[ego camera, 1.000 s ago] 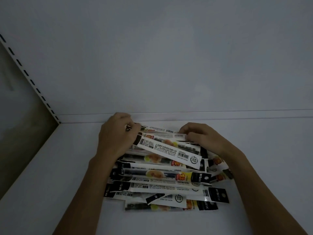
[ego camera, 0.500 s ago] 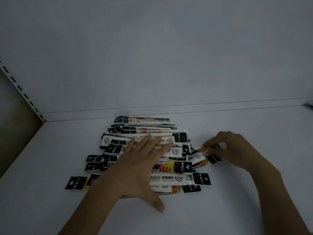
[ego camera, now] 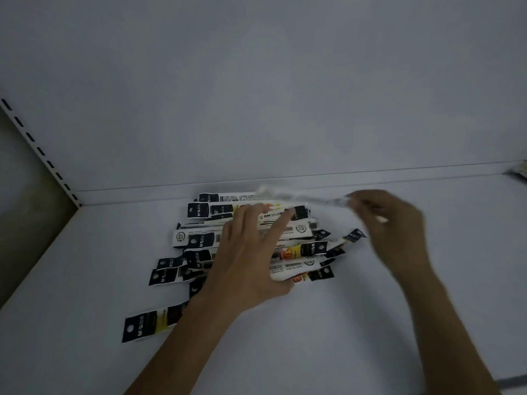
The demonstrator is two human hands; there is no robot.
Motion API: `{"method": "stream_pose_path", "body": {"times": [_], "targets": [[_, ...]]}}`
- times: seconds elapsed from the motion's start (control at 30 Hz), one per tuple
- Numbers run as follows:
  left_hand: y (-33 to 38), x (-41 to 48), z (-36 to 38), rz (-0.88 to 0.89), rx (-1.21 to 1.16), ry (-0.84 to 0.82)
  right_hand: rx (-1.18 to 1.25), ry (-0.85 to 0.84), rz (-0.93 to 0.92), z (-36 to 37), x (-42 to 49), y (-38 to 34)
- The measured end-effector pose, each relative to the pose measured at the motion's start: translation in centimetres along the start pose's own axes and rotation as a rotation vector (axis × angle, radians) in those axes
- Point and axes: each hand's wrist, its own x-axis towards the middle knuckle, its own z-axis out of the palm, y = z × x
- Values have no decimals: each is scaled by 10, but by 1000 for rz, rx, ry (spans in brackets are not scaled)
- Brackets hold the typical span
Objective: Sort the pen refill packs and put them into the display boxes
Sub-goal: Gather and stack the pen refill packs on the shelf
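Observation:
A heap of several long pen refill packs, white with black header tabs, lies on the white shelf near its back edge. My left hand lies flat on the heap with its fingers straight and spread. To the right, my right hand, motion-blurred, pinches one end of a single refill pack lifted above the heap's far side. One pack lies apart at the front left. No display box is in view.
The shelf's white back panel rises right behind the heap. A slotted upright runs along the left side. Something small and pale shows at the right edge.
My right hand has pulled one pack from the heap's right side and raised it up and back. My left hand stays flat on the heap, shifted slightly.

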Motion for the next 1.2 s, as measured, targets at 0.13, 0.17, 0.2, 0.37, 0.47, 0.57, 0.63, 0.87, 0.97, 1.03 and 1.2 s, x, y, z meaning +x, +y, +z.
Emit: {"method": "stream_pose_path", "body": {"times": [0.13, 0.17, 0.2, 0.37, 0.47, 0.57, 0.63, 0.87, 0.97, 1.03, 1.2], "targets": [[5, -3, 3, 143, 35, 239, -68, -366, -109, 35, -11, -9], [4, -5, 2, 143, 35, 236, -45, -409, -100, 34, -12, -8], [2, -5, 4, 119, 33, 208, 4, -429, -64, 29, -11, -8], [-11, -3, 6, -22, 9, -191, -180, -547, 71, -1, 2, 26], [-18, -3, 7, -51, -19, -185, -313, -553, 92, -6, -3, 40], [-21, -1, 6, -49, -35, -147, -345, -367, 167, -23, -1, 52], [-23, -1, 8, -33, -4, -119, -434, -197, 243, -42, 3, 60], [-20, -4, 2, -46, -51, -16, -256, 363, 181, -62, 25, 44], [-26, -14, -17, -159, -185, 3, 23, 259, 17, -19, 23, 0], [-37, -27, -31, -267, -229, 53, 82, 33, -58, 13, 15, -17], [-61, -86, -45, -655, -357, 11, -52, -410, -96, 49, -5, -14]]}}
